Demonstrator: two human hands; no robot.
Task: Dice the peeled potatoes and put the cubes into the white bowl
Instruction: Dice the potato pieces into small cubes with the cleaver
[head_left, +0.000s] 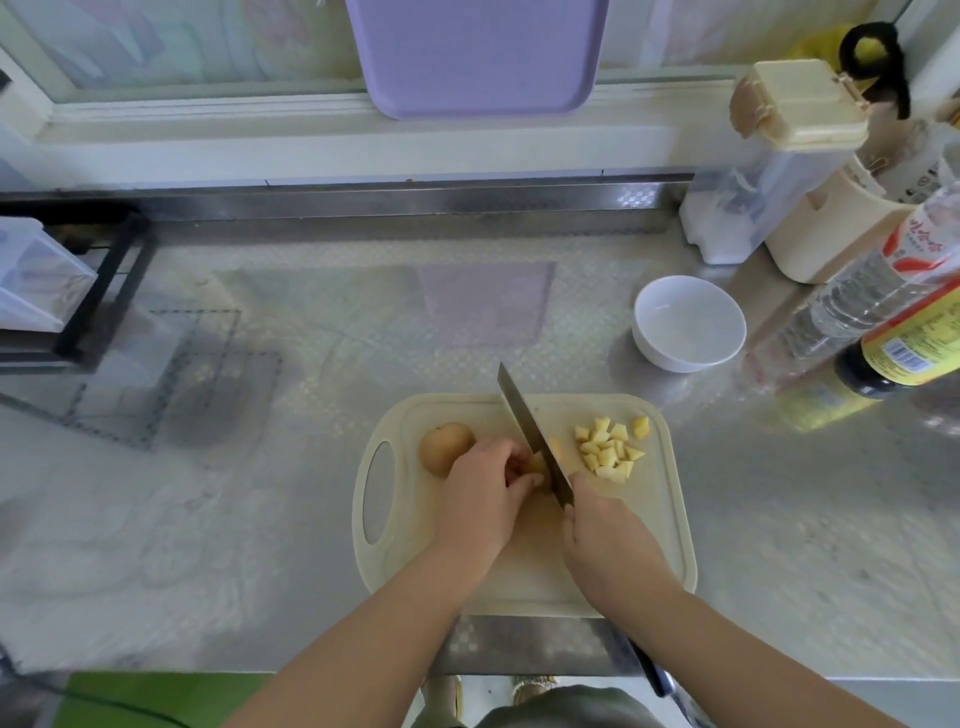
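The left hand (480, 493) is pinching, apparently, a potato piece (537, 461) steady for the knife (522, 426) the right hand (605, 540) is gripping.

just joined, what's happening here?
A person is dicing potato on the cutting board. The right hand grips the knife, its blade at a potato piece that the left hand holds. The cubes lie right of the blade, a whole potato left. The white bowl is empty.
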